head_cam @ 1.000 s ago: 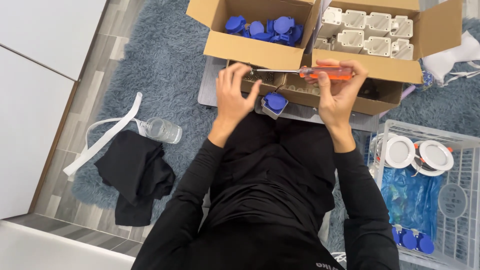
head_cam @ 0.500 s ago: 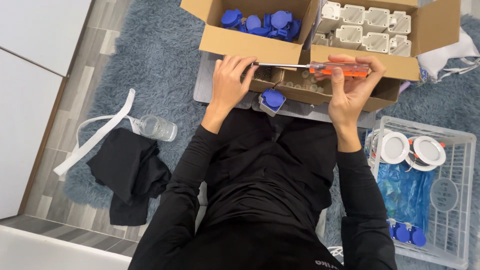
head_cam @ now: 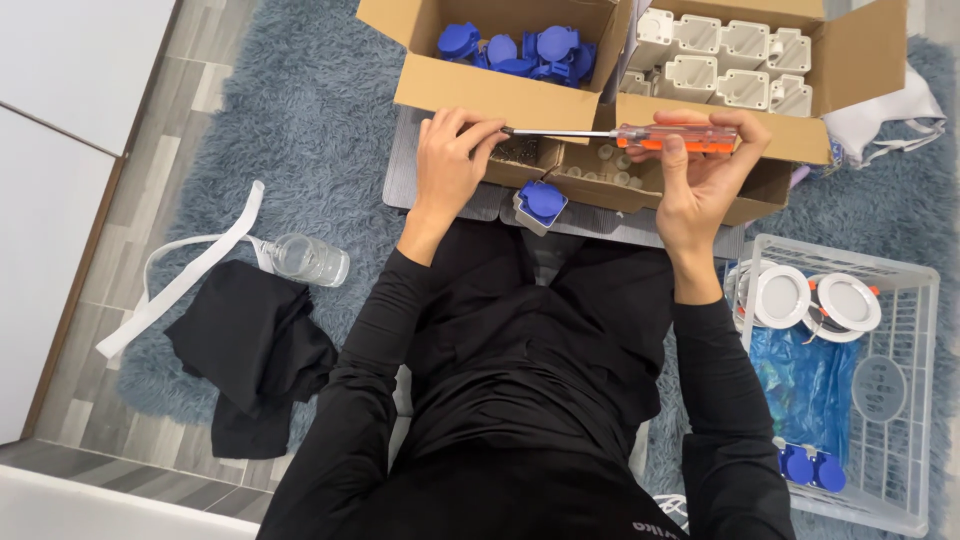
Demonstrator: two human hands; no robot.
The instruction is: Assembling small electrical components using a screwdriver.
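Right hand (head_cam: 700, 170): mine, clasped round the orange handle of a screwdriver (head_cam: 640, 136) held level over the small parts box (head_cam: 640, 185); left hand (head_cam: 450, 160): fingertips pinched at the blade tip, whether on a screw I cannot tell. Blue-capped socket unit (head_cam: 541, 203): one, resting on the grey board (head_cam: 440, 190) just before me, seemingly the piece in work, fastening not yet made. Stock: blue caps (head_cam: 520, 50) in the left carton and white housings (head_cam: 730, 50) in the right carton, many left; two blue pieces (head_cam: 812, 468) in the white basket (head_cam: 900, 400), judged finished
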